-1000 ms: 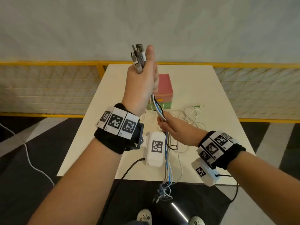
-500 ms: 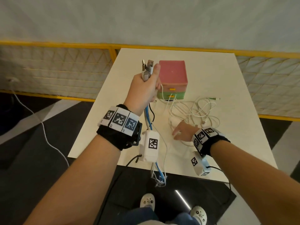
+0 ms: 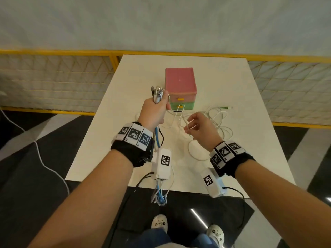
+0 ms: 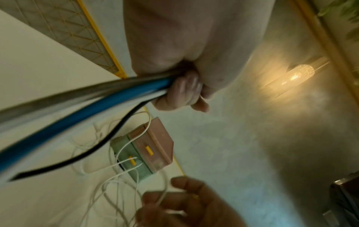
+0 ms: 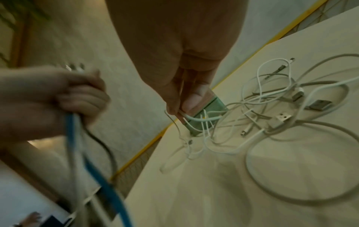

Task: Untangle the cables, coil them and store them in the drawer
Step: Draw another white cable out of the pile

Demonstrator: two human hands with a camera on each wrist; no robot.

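The left hand is closed around a bundle of blue, black and white cables, with the metal plugs standing up just left of the small pink and green plastic drawer box. The right hand pinches one thin white cable between thumb and fingers, just in front of the box. The other white cables lie tangled on the white counter, right of the box. If this thin cable is pulled fast, I think a knot in the tangle may tighten, or the whole tangle may be dragged along.
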